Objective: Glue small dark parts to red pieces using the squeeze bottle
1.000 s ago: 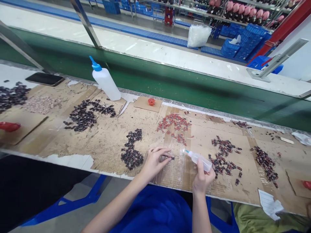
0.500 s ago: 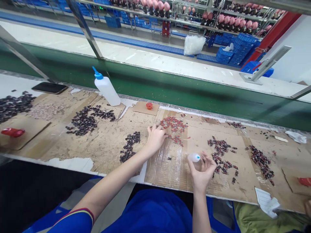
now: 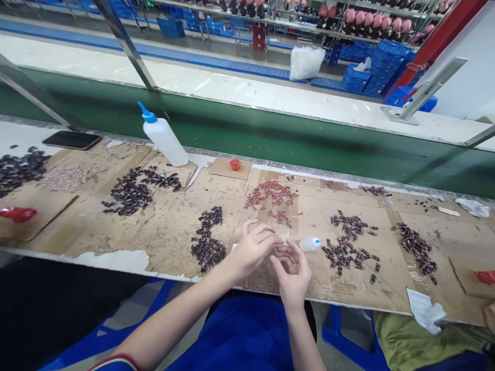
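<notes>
My left hand (image 3: 253, 247) and my right hand (image 3: 293, 272) meet fingertip to fingertip over a taped patch of the cardboard mat (image 3: 174, 221), near the bench's front edge. Both have their fingers curled into a pinch, and whatever is between them is too small to make out. A small clear squeeze bottle with a blue tip (image 3: 310, 243) lies on its side just right of my hands, and neither hand touches it. A heap of dark small parts (image 3: 209, 242) lies left of my left hand. A heap of red parts (image 3: 270, 193) lies beyond my hands.
A big white squeeze bottle with a blue nozzle (image 3: 164, 136) stands at the back left, with a red cap (image 3: 234, 164) to its right. More part heaps (image 3: 348, 247) (image 3: 415, 247) (image 3: 135, 188) dot the mat. A phone (image 3: 71, 139) lies far left. A green conveyor belt (image 3: 309, 139) runs behind the bench.
My left hand reached to the red heap, then came back toward me. My right hand laid the small bottle down on the mat and moved left to meet the left hand.
</notes>
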`<control>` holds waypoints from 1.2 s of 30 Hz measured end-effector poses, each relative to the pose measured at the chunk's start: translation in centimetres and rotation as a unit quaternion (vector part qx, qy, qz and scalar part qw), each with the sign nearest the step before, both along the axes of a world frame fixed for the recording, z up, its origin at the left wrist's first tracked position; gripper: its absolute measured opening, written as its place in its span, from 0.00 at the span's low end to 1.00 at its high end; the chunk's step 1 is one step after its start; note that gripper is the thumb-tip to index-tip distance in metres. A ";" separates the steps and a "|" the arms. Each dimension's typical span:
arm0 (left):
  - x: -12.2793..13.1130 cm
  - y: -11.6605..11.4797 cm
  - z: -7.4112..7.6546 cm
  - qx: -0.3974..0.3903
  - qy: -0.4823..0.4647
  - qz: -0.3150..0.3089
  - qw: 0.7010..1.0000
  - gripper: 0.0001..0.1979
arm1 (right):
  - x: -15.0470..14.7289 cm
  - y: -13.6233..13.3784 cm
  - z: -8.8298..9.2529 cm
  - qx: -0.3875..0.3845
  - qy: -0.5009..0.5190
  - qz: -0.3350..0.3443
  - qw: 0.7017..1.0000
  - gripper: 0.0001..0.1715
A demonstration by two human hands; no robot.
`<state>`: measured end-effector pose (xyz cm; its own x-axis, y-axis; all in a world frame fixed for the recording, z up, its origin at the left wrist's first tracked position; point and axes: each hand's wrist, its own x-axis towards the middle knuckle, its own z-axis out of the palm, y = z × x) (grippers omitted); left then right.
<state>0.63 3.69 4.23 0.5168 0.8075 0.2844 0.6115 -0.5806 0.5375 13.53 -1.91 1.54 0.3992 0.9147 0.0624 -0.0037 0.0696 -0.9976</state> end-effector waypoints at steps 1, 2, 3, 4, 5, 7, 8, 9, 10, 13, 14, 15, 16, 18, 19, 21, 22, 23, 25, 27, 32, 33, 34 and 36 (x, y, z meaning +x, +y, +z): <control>0.0 -0.8 -0.1 0.004 -0.009 0.000 1.000 0.13 | -0.1 0.4 -0.1 -0.006 0.021 -0.001 1.000 0.23; 0.0 -1.4 -0.3 0.010 -0.019 0.003 1.000 0.13 | 0.0 0.6 -0.3 -0.012 0.033 -0.001 0.999 0.21; 0.0 -1.8 -0.6 0.014 -0.029 0.010 0.999 0.13 | 0.0 0.8 -0.5 -0.018 0.039 0.003 0.999 0.18; 0.0 -2.0 -0.9 0.016 -0.040 0.019 0.999 0.13 | 0.2 0.9 -0.7 -0.023 0.040 0.010 0.999 0.15; 0.0 -2.1 -1.3 0.013 -0.050 0.029 0.998 0.12 | 0.3 1.0 -0.8 -0.026 0.038 0.019 0.999 0.14; 0.0 -1.9 -2.2 -0.005 -0.059 0.057 0.997 0.15 | 0.7 0.9 -1.1 -0.022 0.022 0.030 0.999 0.11; 0.0 -1.8 -2.7 -0.014 -0.055 0.072 0.996 0.17 | 0.9 0.9 -1.3 -0.018 0.010 0.026 0.999 0.11; 0.0 -1.7 -3.1 -0.022 -0.046 0.086 0.995 0.18 | 1.0 0.8 -1.4 -0.016 -0.002 0.019 1.000 0.10; 0.0 -1.6 -3.5 -0.025 -0.033 0.098 0.994 0.17 | 1.2 0.8 -1.5 -0.019 -0.013 0.013 1.000 0.10; 0.0 -1.4 -4.6 -0.022 -0.009 0.119 0.993 0.10 | 1.5 0.6 -2.0 -0.054 -0.027 0.016 0.998 0.11; 0.1 -1.3 -4.8 -0.023 -0.012 0.121 0.992 0.08 | 1.5 0.6 -2.2 -0.067 -0.031 0.020 0.997 0.12; 0.2 -1.2 -5.0 -0.028 -0.021 0.121 0.992 0.08 | 1.5 0.6 -2.4 -0.076 -0.035 0.019 0.996 0.13; 0.2 -1.1 -5.1 -0.038 -0.034 0.118 0.992 0.07 | 1.5 0.5 -2.5 -0.081 -0.039 0.016 0.996 0.14; 0.4 -1.0 -5.0 -0.068 -0.067 0.112 0.989 0.07 | 1.3 0.6 -2.7 -0.089 -0.042 0.001 0.995 0.17; 0.4 -1.0 -4.9 -0.087 -0.085 0.111 0.986 0.06 | 1.2 0.6 -2.7 -0.093 -0.039 -0.007 0.995 0.18; 0.5 -1.0 -4.5 -0.131 -0.123 0.116 0.977 0.06 | 1.1 0.7 -2.5 -0.096 -0.033 -0.021 0.995 0.19; 0.5 -1.0 -4.2 -0.156 -0.145 0.121 0.970 0.06 | 1.0 0.7 -2.4 -0.094 -0.031 -0.024 0.995 0.19; 0.5 -1.1 -4.0 -0.184 -0.169 0.125 0.960 0.06 | 0.9 0.8 -2.2 -0.088 -0.028 -0.024 0.995 0.19; 0.5 -1.3 -3.5 -0.244 -0.226 0.130 0.934 0.06 | 0.8 0.9 -1.8 -0.081 -0.010 -0.011 0.997 0.18; 0.5 -1.5 -3.1 -0.293 -0.277 0.135 0.905 0.07 | 0.7 0.9 -1.5 -0.088 0.026 0.006 0.996 0.18; 0.5 -1.6 -2.1 -0.342 -0.328 0.123 0.872 0.09 | 0.5 1.0 -0.8 -0.101 0.079 0.027 0.991 0.17; 0.5 -1.6 -1.9 -0.349 -0.332 0.115 0.869 0.09 | 0.4 1.0 -0.7 -0.100 0.082 0.031 0.991 0.16; 0.4 -1.5 -1.8 -0.356 -0.336 0.110 0.865 0.10 | 0.4 1.0 -0.6 -0.099 0.084 0.035 0.991 0.16; 0.3 -1.4 -1.5 -0.372 -0.344 0.105 0.856 0.10 | 0.5 1.0 -0.4 -0.095 0.087 0.039 0.991 0.15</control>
